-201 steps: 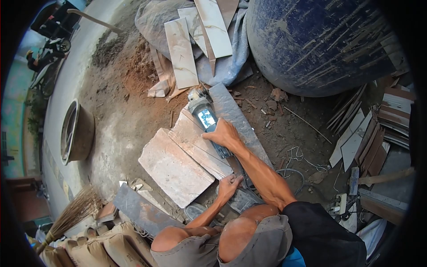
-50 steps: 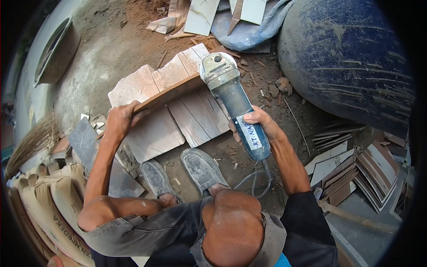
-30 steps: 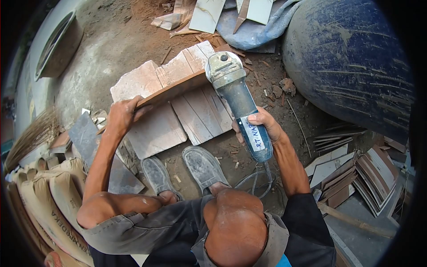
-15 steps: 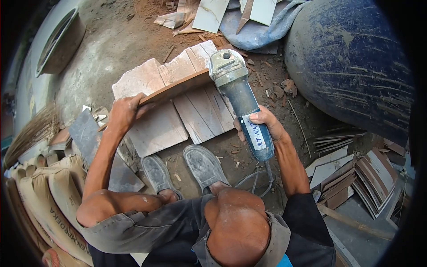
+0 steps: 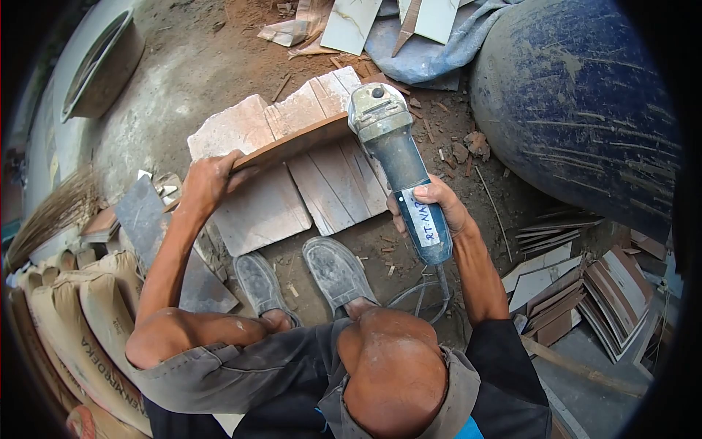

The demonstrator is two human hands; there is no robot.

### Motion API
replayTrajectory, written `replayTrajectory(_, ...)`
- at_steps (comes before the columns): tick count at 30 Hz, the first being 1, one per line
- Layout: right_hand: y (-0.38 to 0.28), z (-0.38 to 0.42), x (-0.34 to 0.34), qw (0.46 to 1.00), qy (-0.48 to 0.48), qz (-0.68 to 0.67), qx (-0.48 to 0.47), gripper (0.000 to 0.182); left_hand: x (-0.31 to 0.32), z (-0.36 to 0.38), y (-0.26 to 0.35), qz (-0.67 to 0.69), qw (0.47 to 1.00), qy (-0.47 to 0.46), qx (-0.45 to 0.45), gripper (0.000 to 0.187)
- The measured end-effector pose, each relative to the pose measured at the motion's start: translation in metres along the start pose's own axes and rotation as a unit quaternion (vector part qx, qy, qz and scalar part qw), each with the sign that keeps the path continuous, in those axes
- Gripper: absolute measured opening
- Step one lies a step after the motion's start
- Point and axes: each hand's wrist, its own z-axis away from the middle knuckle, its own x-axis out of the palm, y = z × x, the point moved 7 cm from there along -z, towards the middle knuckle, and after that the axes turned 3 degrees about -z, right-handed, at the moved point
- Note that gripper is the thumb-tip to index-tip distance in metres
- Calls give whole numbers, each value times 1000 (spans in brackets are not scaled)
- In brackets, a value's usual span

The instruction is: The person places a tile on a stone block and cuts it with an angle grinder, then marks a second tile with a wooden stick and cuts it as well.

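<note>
My right hand (image 5: 436, 206) is wrapped round the body of a blue angle grinder (image 5: 406, 164), thumb on its white handwritten label. The grinder's metal head points away from me, right at the far right end of a brown tile (image 5: 296, 144). That tile stands on edge, seen nearly edge-on. At its left end my left hand (image 5: 212, 179) grips it, thumb and fingers on either side. Beneath the tile lie pale, scored slabs (image 5: 263, 212) on the ground. A grey cord runs from the grinder's rear end down toward my legs.
My dusty shoes (image 5: 335, 271) are just before the slabs. A large blue drum (image 5: 578, 110) lies at right, above stacked cut tiles (image 5: 618, 293). Filled sacks (image 5: 88, 322), a broom (image 5: 55, 212) and a grey tile (image 5: 172, 249) are at left. White tiles (image 5: 351, 25) lie at the top.
The view has shifted very slightly. Both hands keep their hold on the tile and the angle grinder, with the grinder's head still at the tile's right end.
</note>
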Motion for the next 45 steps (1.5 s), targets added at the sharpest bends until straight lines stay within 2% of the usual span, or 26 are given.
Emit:
replayTrajectory(34,-7,5,6,1000,21,9,-3,48,3,1,-2,3,1000,3,4,23)
replayTrajectory(39,-3,4,3,1000,24,7,14,48,4,2,-2,-5,1000,15,21,27)
replayTrajectory(43,-13,12,13,999,35,-3,-29,49,5,-1,-8,4,999,24,20,35)
replayTrajectory(44,-18,16,13,999,31,8,-35,51,3,-6,-11,9,1000,-12,-7,37)
replayTrajectory(45,-23,22,15,998,52,11,-42,53,-5,-7,-17,0,1000,-3,-24,37)
